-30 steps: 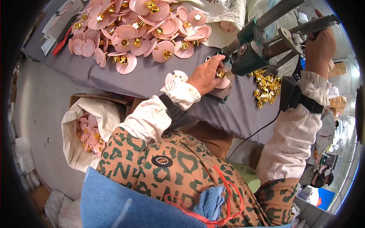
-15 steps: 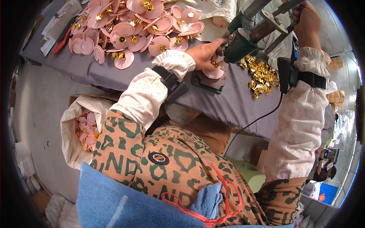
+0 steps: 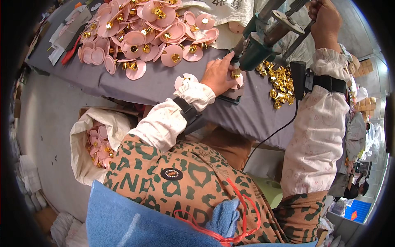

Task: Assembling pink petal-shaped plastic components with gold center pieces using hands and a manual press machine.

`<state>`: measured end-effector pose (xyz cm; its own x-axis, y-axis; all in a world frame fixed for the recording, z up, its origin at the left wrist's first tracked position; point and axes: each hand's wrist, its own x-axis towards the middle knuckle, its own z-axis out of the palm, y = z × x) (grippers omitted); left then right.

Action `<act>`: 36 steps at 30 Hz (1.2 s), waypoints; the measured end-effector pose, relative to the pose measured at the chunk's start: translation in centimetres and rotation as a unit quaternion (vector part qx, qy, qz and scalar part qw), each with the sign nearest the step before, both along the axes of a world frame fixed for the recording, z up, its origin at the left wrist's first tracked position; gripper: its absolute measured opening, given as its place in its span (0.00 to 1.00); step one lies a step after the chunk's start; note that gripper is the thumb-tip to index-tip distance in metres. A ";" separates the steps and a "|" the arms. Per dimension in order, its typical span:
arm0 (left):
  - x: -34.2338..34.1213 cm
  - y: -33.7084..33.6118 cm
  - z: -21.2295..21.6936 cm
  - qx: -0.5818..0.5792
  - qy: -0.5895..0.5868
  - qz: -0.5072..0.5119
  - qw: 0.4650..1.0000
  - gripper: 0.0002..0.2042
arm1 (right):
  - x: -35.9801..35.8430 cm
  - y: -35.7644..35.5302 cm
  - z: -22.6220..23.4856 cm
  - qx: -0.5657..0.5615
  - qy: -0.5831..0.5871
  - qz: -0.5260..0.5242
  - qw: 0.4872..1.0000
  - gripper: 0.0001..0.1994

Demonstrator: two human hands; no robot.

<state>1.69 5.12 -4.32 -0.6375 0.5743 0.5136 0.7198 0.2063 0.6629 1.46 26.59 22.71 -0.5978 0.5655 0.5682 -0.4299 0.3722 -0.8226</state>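
A green hand press (image 3: 256, 51) stands on the cloth-covered table, its metal shaft and lever slanting up to the right. My right hand (image 3: 326, 22) is closed round the upper end of the press lever (image 3: 297, 44). Under the press head, my left hand (image 3: 219, 75) pinches a pink disc (image 3: 239, 81) with a gold clip on it, over the press's dark base (image 3: 230, 99). The fingertips partly cover this disc, so its contact with the press is hard to see. Beside my left wrist lies another pink disc (image 3: 186, 79), partly hidden by the sleeve.
Pink discs with gold clips are heaped (image 3: 158, 26) at the far left of the table. Loose gold clips (image 3: 282, 84) lie right of the press. Red-handled scissors (image 3: 70, 54) rest at the left. A white sack (image 3: 79, 144) of pink pieces stands below. A black cable hangs from my right wrist.
My left hand has shifted nearer to me, its fingers still at the disc under the press. The pink disc beside my wrist has come into view. My right hand stays on the lever.
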 end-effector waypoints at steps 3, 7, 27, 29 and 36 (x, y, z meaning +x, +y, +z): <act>-0.5 0.5 -1.3 0.004 -0.086 -0.005 0.996 0.42 | 0.2 -0.8 0.1 -0.034 -0.013 -0.015 0.999 0.09; 0.2 0.9 -1.5 0.028 -0.068 0.009 0.997 0.42 | 5.7 -1.3 0.7 0.008 0.019 0.041 0.999 0.20; 0.9 -0.5 -0.8 0.146 -0.033 -0.017 0.989 0.40 | 23.0 -12.8 -17.6 0.163 -0.282 0.035 0.945 0.09; 0.9 -0.4 -1.4 0.124 -0.039 0.004 0.992 0.39 | 22.7 -12.9 -17.9 0.153 -0.243 0.033 0.957 0.08; 1.0 -1.0 -1.9 0.112 -0.061 -0.050 0.991 0.38 | 23.0 -13.1 -6.1 0.109 -0.452 0.006 0.885 0.22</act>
